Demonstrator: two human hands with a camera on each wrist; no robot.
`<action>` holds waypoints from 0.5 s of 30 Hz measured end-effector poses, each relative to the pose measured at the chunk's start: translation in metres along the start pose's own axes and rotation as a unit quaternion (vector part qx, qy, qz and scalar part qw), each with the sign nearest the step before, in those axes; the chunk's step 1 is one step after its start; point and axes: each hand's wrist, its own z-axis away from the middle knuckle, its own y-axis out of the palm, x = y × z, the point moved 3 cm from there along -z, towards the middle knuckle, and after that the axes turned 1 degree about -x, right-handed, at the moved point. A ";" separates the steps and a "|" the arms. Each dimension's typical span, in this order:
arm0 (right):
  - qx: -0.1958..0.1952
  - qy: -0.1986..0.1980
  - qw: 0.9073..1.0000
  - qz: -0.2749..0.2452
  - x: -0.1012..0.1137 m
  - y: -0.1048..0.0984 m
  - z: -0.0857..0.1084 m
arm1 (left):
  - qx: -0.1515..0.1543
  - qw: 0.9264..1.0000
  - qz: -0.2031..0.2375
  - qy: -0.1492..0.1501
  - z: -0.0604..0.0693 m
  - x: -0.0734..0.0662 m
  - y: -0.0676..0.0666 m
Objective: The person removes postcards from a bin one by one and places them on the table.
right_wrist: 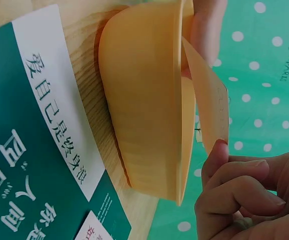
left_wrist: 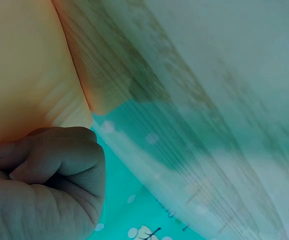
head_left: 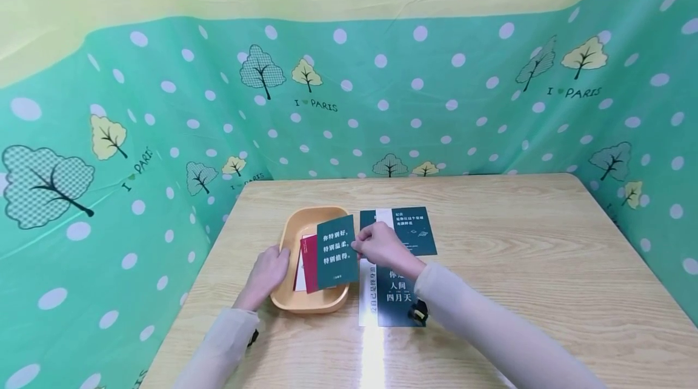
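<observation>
My right hand point(head_left: 384, 248) pinches the right edge of a dark green card point(head_left: 334, 274) printed with white characters. The card is tilted over a yellow-orange plastic basin point(head_left: 311, 307); in the right wrist view, this card point(right_wrist: 208, 100) rises above the rim. My left hand point(head_left: 269, 271) grips the basin's left rim, and the left wrist view has those curled fingers point(left_wrist: 59, 155) against its wall. Inside the basin lie a dark red card point(head_left: 309, 265) and a white card point(head_left: 299, 280), partly covered by the green one.
Right of the basin, several cards lie on the wooden table point(head_left: 518, 256): a green card point(head_left: 422, 243) at the back, another green card point(head_left: 400, 313) in front, and a white-banded part point(head_left: 368, 310) beside it. My right forearm crosses above them. A polka-dot curtain point(head_left: 382, 110) surrounds the table.
</observation>
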 end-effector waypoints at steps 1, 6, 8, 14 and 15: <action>-0.002 0.001 1.000 -0.003 -0.001 -0.001 0.002 | 0.000 1.000 0.001 0.001 0.000 0.000 0.000; -0.015 0.002 1.000 -0.009 -0.007 -0.009 0.012 | 0.000 1.000 -0.004 0.004 -0.001 0.000 0.000; -0.018 0.002 1.000 -0.016 -0.009 -0.012 0.016 | 0.000 1.000 -0.006 0.005 -0.001 0.000 0.000; -0.026 0.018 0.999 -0.040 -0.019 -0.020 0.027 | 0.005 1.000 0.001 0.003 -0.001 0.000 0.001; -0.028 0.019 0.999 -0.042 -0.021 -0.021 0.029 | 0.005 1.000 0.002 0.002 0.000 0.000 0.000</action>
